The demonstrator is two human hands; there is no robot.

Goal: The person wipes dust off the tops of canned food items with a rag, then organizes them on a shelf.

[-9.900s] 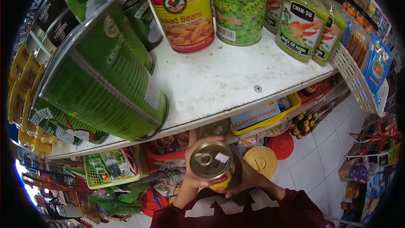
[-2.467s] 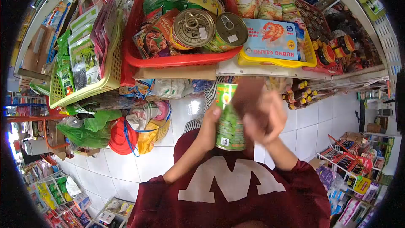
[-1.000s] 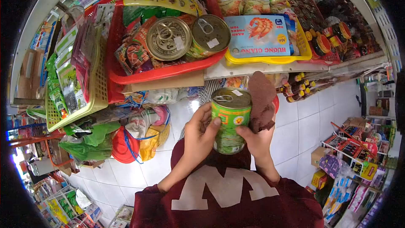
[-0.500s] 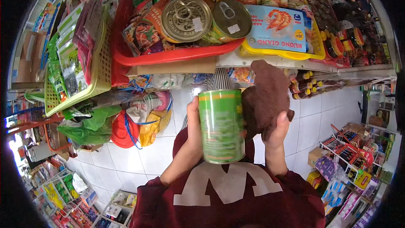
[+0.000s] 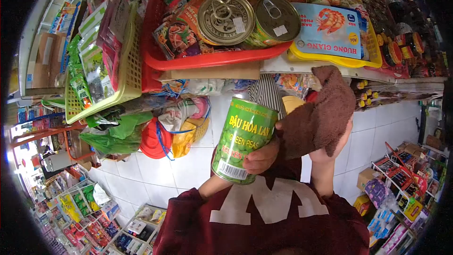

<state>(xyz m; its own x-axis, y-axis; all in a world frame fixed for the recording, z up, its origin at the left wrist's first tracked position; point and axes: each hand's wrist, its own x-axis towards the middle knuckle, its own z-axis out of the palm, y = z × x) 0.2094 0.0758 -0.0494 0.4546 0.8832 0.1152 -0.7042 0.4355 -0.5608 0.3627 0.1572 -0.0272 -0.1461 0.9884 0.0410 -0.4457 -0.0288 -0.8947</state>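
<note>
A green can of green peas (image 5: 243, 134) is in my left hand (image 5: 263, 157), slightly tilted, with its label and barcode towards me. The fingers of that hand are wrapped round the can's lower right side. To the right, my right hand (image 5: 336, 147) is closed on a brown cloth (image 5: 330, 108). Part of the cloth hangs between the two hands, close to the can's right side. Most of my right fingers are hidden behind the cloth.
Ahead, a red basket (image 5: 212, 60) holds packets and two cans, one a wide tin (image 5: 225, 19). Beside it are a yellow basket (image 5: 373, 52) with a blue shrimp box (image 5: 325, 30) and a pale-green basket (image 5: 101, 99) of packets. Bottles (image 5: 365, 94) lie below right.
The can has turned so its front label and barcode show, and my left fingers have come round to its right side. The cloth has shifted up and right with my right hand.
</note>
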